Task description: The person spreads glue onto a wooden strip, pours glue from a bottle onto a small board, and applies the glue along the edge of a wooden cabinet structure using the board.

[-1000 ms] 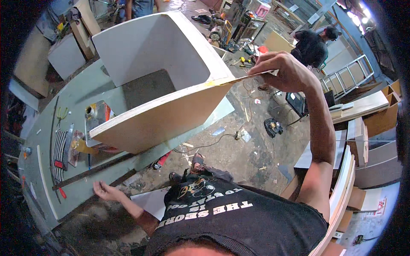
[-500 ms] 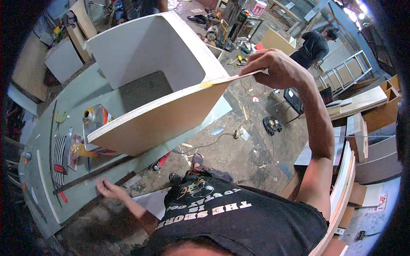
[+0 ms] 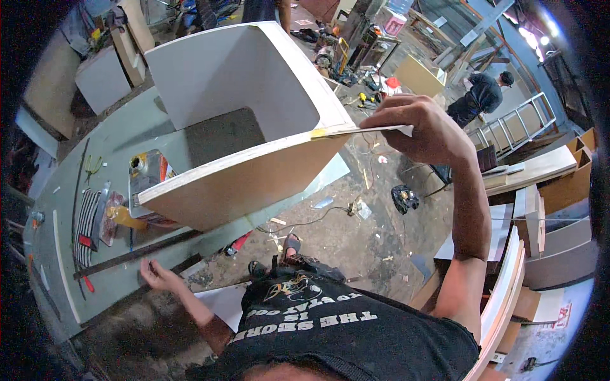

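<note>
A large white-lined wooden box [image 3: 222,76] with rounded inner corners stands on the grey-green worktable [image 3: 121,149]. Its near wall is a bare plywood panel [image 3: 248,181] with a pale edge. From that panel's right corner a thin white strip [image 3: 378,129] sticks out, and my right hand [image 3: 424,127] pinches its free end between thumb and fingers. My left hand [image 3: 160,276] hovers by the table's near edge, fingers loosely curled and partly apart, with nothing seen in it. Close to it are a dark flat bar [image 3: 140,254] and a metal can [image 3: 145,171] beside the panel.
Yellow-handled scissors [image 3: 93,166], a striped strip bundle [image 3: 86,222] and a jar of amber stuff [image 3: 130,217] lie on the table's left. A cable [image 3: 305,225] and scraps litter the floor. Boards [image 3: 534,165] are stacked at right. A co-worker [image 3: 481,98] stands beyond, near a ladder [image 3: 524,124].
My right hand, still pinching the strip, has lowered a little beside the box corner, and the strip now lies flatter. The view has shifted slightly. My left hand stays near the table edge.
</note>
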